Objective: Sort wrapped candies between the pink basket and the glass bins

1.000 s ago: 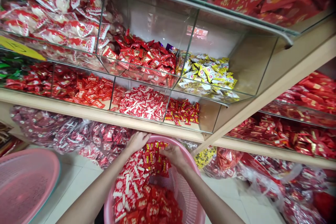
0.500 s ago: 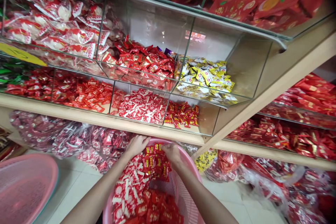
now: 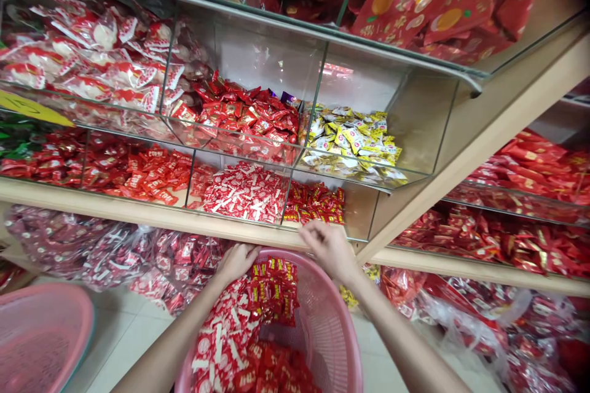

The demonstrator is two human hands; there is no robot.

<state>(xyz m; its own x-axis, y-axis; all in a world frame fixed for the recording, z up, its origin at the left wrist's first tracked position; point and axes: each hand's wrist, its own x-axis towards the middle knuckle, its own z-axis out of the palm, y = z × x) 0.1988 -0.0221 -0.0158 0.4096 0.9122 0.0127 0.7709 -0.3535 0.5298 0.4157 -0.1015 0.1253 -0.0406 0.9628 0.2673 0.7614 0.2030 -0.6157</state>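
A pink plastic basket [image 3: 329, 331] sits below me, holding red and red-and-white wrapped candies [image 3: 249, 325]. My left hand [image 3: 237, 261] grips the basket's far rim, fingers curled over it. My right hand [image 3: 327, 249] is raised above the rim at the front edge of the wooden shelf [image 3: 138, 212], fingers bent near the small red candies [image 3: 316, 202] in the rightmost glass bin. Whether it holds anything is hidden.
Glass bins hold red-and-white candies [image 3: 244, 190], red candies [image 3: 138, 169], red packets [image 3: 249, 113] and yellow packets [image 3: 353, 138]. Bagged sweets [image 3: 110, 245] lie under the shelf. A second pink basket [image 3: 39, 338] stands at lower left. More red packets [image 3: 520, 239] fill shelves at right.
My right hand has lifted out of the basket up to the shelf's front edge. My left hand has stayed on the rim. The view has dropped slightly.
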